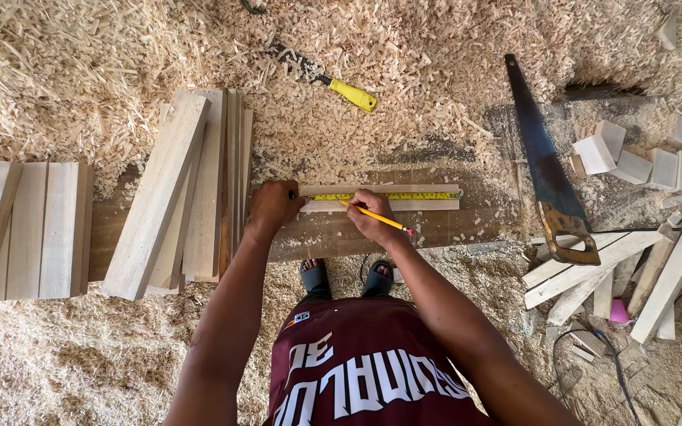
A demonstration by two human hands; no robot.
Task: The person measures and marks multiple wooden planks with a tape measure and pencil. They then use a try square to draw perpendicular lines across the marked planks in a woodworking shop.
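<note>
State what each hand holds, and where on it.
Right hand holds a yellow pencil near its tip end. Left hand presses the tape measure end onto the wood strip.

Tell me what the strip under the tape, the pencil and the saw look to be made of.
The strip looks like pale, unfinished wood with faint grain. The pencil in the right hand seems to be yellow-painted wood. The saw has a dark, dull, probably steel blade and a brown, seemingly wooden handle.

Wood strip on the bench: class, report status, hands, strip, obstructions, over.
Left hand pins tape measure to wood strip. Right hand holds pencil on strip. Handsaw lies apart, nothing blocking.
</note>
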